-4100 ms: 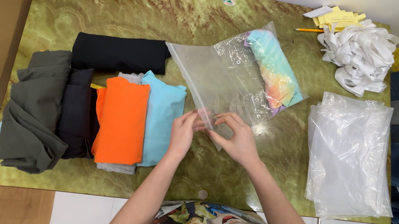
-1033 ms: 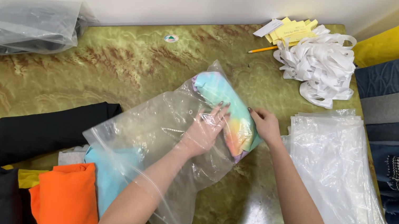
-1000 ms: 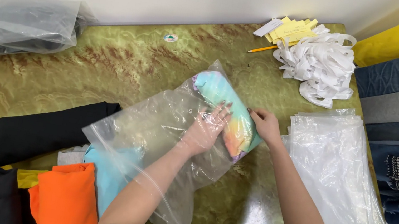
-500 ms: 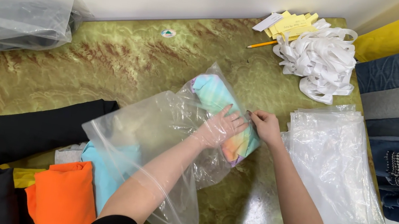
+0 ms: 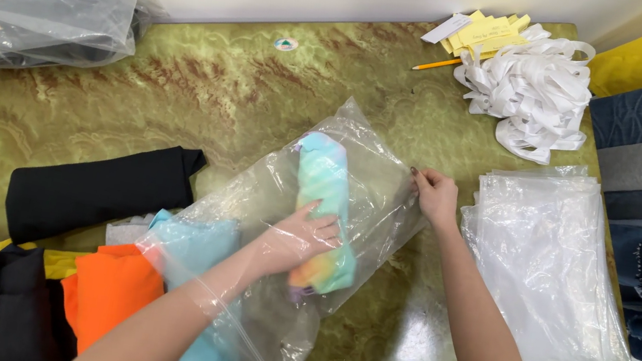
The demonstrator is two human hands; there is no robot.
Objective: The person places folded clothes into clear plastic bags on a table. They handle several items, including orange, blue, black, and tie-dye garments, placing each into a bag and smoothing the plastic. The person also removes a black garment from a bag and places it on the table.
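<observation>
From my remote seat I read the table left to right: a bagged dark bundle [image 5: 29,18] lay at the far left, and folded black [image 5: 101,189], orange [image 5: 109,301] and light blue [image 5: 194,251] garments sat near the front edge. My left hand [image 5: 298,241] was deep inside the clear plastic bag [image 5: 313,231], grasping the rolled tie-dye garment [image 5: 324,215] that lay in the bag's middle. My right hand [image 5: 436,199] pinched the bag's right edge, fingers closed on the film. To do this well, I judged the pinch had to hold the bag taut while the roll slid squarely toward the closed end. A stack of empty bags [image 5: 547,268] and white ribbon [image 5: 529,89] lay to the right
</observation>
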